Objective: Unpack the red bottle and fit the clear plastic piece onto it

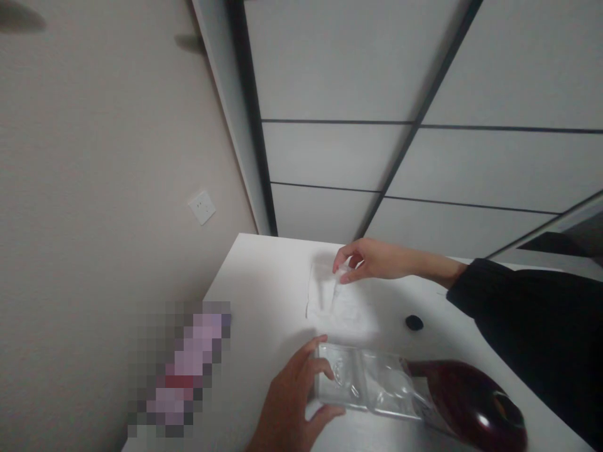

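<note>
At the bottom middle, my left hand (299, 389) grips the left end of a clear plastic case (362, 383), its thumb and fingers around the edges. The case has two see-through sections side by side and lies low over the white table. Beyond it, my right hand (365, 260) pinches the upper edge of a thin white sheet (325, 295), perhaps a tissue, which lies on the tabletop. The right-hand fingertips are closed together on it. A glossy dark red rounded object (475, 402) lies at the right end of the case, partly behind its clear plastic.
On the white table (264, 282), a small black round piece (414, 322) sits to the right. A pixelated pink-purple item (195, 358) is at the left edge. A wall with a socket (202, 208) stands left, and white panelled doors (330, 150) rise behind.
</note>
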